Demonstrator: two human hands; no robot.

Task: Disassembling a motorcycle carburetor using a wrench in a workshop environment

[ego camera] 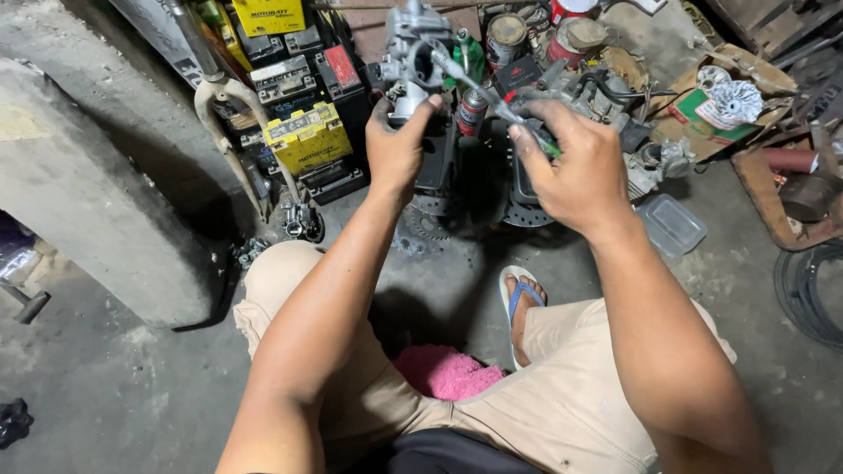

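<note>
Khaki-clad knees frame the left hand (pixel 397 145), fingers closed around a grey carburetor (pixel 413 44) raised above the floor clutter. Right hand (pixel 571 167) grips a screwdriver (pixel 492 101) whose tip meets it; a slip could gouge the holding fingers.

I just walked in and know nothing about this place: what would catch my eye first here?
First, the two bare arms raised at centre: the left hand grips a grey metal engine part, and the right hand pokes a screwdriver into it. Next, the yellow and black batteries stacked at upper left, and the pink cloth on the floor between the knees.
</note>
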